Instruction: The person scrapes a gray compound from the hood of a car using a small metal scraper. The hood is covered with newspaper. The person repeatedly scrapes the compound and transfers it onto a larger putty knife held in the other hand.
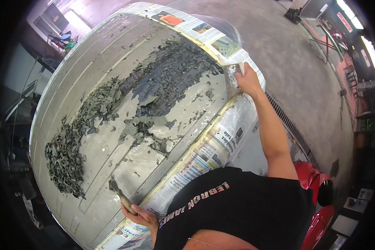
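Observation:
A broad ribbed grey vehicle panel (112,175) fills the middle, its borders masked with newspaper and tape. Dark, crumpled paint flakes (66,166) lie in a curved band across it, from the left side to the far right. My left hand (141,216), low by the near edge, is closed round the handle of a scraper (123,196), whose dark-smeared tip points at bare panel. At the far right corner, my right hand (249,80) grips a flat, shiny, greyish piece (232,79) by its edge; its exact kind is unclear. Wrinkled, lifted paint (171,79) lies left of it.
Newspaper masking (208,150) runs along the near edge, with more sheets along the far edge. Beyond the panel are a concrete floor (296,54) and a drain grate (287,121). A red vehicle (318,225) stands behind my right side. A metal stand (327,43) is at the far right.

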Tool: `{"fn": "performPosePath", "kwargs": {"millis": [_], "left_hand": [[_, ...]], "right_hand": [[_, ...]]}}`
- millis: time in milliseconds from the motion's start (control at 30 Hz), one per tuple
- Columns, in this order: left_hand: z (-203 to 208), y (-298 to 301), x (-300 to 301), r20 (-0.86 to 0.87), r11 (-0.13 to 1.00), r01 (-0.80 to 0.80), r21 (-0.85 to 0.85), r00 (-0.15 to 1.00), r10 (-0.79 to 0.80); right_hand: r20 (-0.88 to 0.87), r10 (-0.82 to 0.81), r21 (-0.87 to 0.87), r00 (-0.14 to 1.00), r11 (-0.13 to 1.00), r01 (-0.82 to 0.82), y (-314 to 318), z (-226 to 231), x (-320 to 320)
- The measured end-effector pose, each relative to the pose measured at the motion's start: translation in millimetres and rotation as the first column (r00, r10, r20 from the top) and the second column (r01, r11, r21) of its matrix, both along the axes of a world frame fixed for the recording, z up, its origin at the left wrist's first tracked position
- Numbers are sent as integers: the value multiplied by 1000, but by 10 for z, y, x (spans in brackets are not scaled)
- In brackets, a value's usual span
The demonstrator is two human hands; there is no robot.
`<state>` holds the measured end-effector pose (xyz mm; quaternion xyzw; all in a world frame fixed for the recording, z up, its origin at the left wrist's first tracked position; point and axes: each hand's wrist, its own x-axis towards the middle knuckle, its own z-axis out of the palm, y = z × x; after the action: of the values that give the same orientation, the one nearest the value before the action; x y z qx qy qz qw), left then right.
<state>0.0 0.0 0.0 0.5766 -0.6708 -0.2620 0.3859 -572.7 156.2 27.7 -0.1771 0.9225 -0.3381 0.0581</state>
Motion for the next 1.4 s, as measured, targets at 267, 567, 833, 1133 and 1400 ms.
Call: {"fn": "performPosePath", "kwargs": {"millis": [267,567,833,1133,1400], "left_hand": [[40,-130,-28,-38,999,39,2,999,-39],[3,24,40,-37,999,51,-1,998,-51],[-31,-27,61,-113,996,84,-31,990,-87],[31,27,22,-99,997,31,-66,994,-37],[-14,1,61,-105,996,75,-56,991,-80]], "right_hand": [[51,60,-110,997,992,-54,-453,-59,97],[70,31,-253,997,967,-12,-573,-162,-66],[85,355,-133,931,930,-342,-1584,167,798],[-25,200,-212,979,956,-201,-914,342,265],[3,136,-242,991,961,-131,-826,-265,-154]]}}
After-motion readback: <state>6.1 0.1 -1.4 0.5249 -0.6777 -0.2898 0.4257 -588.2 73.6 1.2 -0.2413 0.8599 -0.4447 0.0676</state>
